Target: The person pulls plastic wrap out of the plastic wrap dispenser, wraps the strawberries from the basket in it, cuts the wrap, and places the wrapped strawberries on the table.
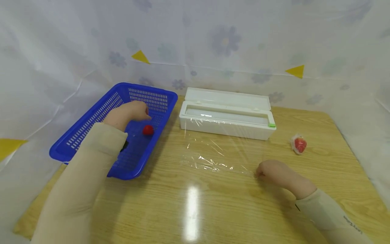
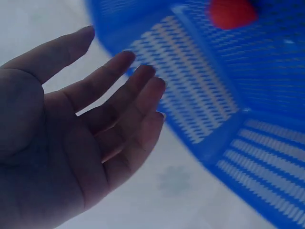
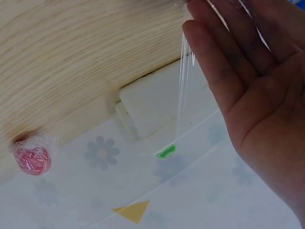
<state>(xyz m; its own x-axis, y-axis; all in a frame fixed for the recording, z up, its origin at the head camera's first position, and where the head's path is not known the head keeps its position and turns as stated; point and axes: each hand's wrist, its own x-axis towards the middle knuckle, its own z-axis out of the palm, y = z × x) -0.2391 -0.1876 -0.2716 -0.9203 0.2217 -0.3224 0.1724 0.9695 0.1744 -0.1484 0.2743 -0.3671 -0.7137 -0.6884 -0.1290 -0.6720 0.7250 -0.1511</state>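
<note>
My left hand [image 1: 135, 112] hovers inside the blue slotted basket [image 1: 88, 117], its fingers [image 2: 119, 90] relaxed and holding nothing. A bare red fruit [image 1: 148, 130] lies on the basket floor just right of that hand, seen as a red blur [image 2: 231, 12] beyond the basket wall [image 2: 200, 95]. A sheet of clear film [image 1: 210, 159] runs from the white dispenser box [image 1: 226, 128] across the table. My right hand [image 1: 269, 171] rests at the film's near right corner. Its fingers [image 3: 224, 62] lie straight against the stretched film [image 3: 183, 86]; the thumb is hidden.
A red fruit wrapped in film [image 1: 299, 144] [image 3: 32, 156] sits on the wooden table [image 1: 213, 210] right of the dispenser. The dispenser's lid stands open, with a green slider [image 1: 272, 125] [image 3: 166, 152] at its right end. A flowered cloth [image 1: 225, 40] surrounds the table.
</note>
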